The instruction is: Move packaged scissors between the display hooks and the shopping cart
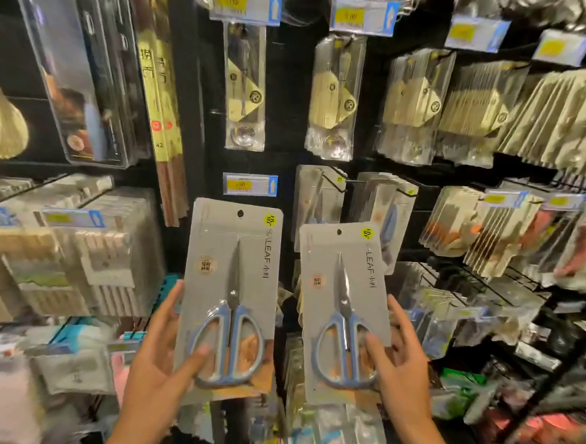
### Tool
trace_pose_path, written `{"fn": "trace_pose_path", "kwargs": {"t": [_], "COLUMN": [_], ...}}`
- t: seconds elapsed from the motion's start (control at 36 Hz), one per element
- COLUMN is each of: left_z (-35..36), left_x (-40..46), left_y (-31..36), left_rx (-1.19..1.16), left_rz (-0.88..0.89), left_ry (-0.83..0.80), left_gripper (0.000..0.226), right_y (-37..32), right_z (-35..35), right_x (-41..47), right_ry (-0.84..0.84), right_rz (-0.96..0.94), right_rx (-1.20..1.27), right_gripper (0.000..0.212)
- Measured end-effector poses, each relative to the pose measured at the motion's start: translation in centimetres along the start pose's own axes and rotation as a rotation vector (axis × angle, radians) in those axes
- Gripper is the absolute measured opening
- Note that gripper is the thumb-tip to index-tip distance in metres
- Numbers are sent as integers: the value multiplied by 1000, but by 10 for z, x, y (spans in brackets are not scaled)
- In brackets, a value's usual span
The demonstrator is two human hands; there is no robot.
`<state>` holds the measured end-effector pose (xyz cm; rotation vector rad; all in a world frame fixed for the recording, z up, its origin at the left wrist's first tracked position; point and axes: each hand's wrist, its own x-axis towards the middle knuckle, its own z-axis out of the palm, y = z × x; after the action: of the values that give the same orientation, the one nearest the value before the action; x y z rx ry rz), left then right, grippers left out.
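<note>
Left hand (160, 347) and right hand (401, 362) each pinch a scissors pack (229, 286) (343, 304) low; keep thumbs clamped on handles, hang holes above fingers free for hooks.

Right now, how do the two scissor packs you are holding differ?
The left pack sits higher in the picture and looks larger than the right pack. The left pack shows a darker round sticker, the right pack a paler one. Both are grey cards with blue-handled scissors, one held in the left hand, one in the right hand.
</note>
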<state>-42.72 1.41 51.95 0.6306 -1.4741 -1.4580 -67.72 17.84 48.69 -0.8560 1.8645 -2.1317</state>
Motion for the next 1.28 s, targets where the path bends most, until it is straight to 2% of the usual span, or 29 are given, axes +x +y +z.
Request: {"fn": "trace_pose_path", "kwargs": {"t": [0.33,0.61,1.08,1.28], "left_z": [100,127,120,115], "left_x": [33,62,98,114], "left_y": [-1,-9,-11,-9], "left_rx": [51,179,144,119], "left_rz": [16,97,130,167], "left_ry": [158,177,105,112], "left_gripper": [81,84,84,85], "right_y": [20,30,55,85], "right_z": [-29,-23,-1,15], "right_x": [115,163,181,191], "right_ry": [-131,-227,-233,-209], "right_rz": [-49,-54,-34,-72], "right_rx": [149,175,46,-294], "right_gripper": [61,63,63,67]}}
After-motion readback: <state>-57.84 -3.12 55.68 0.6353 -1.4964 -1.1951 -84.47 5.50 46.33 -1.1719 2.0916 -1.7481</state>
